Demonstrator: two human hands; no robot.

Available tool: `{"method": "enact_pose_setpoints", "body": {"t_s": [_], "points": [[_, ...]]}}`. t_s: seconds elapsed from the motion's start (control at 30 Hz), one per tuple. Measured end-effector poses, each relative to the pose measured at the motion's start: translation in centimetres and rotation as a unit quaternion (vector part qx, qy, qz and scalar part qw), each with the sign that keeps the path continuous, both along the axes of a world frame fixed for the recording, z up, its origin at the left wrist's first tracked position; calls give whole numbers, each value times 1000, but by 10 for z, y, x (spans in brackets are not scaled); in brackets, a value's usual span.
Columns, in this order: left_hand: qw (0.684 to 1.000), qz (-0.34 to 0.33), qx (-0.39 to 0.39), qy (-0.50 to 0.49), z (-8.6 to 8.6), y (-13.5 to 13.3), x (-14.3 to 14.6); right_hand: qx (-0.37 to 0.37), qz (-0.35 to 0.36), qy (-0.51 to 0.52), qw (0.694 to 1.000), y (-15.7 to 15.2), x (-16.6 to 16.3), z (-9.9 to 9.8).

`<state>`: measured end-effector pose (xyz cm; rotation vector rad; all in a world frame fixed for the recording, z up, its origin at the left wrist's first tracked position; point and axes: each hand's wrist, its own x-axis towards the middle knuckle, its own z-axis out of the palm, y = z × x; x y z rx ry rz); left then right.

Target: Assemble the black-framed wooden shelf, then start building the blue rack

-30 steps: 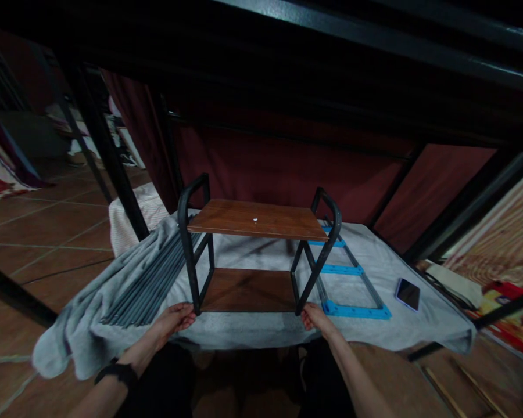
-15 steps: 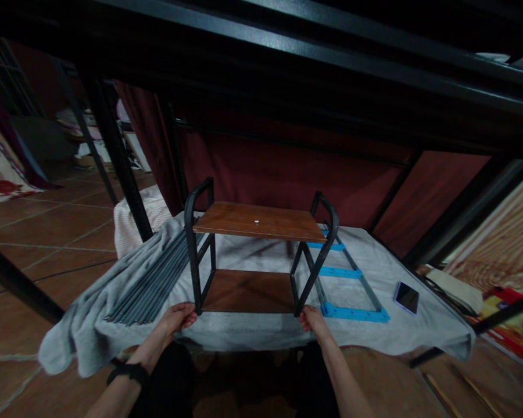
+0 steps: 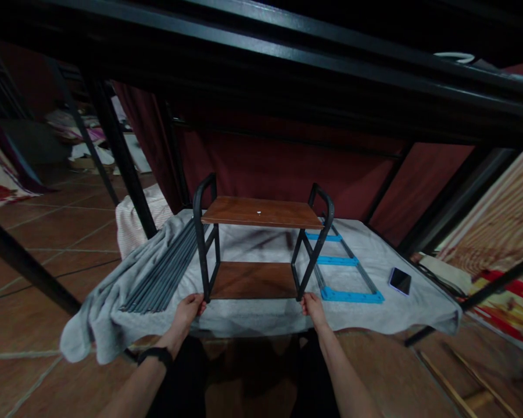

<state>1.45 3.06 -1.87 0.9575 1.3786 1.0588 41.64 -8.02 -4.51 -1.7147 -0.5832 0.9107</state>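
A small two-tier shelf rack (image 3: 261,212) with brown wooden boards and black tubular side frames stands upright in front of me on a grey blanket (image 3: 253,317). My left hand (image 3: 190,309), with a dark band on its wrist, is closed around the lower front corner of the left side frame. At the opposite front corner, my right hand (image 3: 312,306) has its fingers closed on the foot of the right frame. Left of the rack lies a bundle of grey tubes (image 3: 165,276). To its right rests a frame of grey tubes with blue connectors (image 3: 353,295).
A phone (image 3: 400,281) lies on the blanket at the right. A black metal beam (image 3: 261,40) crosses overhead, and black posts (image 3: 122,157) stand at the sides. Wooden strips (image 3: 448,383) lie on the tiled floor at the lower right.
The view has shifted slightly, so the rack and blanket appear a little higher. Both hands keep their hold on the rack's front corners.
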Motion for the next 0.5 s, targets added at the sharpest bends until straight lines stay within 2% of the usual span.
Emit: {"method": "enact_pose_setpoints", "body": {"t_s": [0.27,0.5], "points": [[1000,8,-10,2,1,1,1,7,16,-11,1000,-4,-8,13],[999,39,-1,-10,-2,-1,2,17,43,-115,992,1,-3,26]]}}
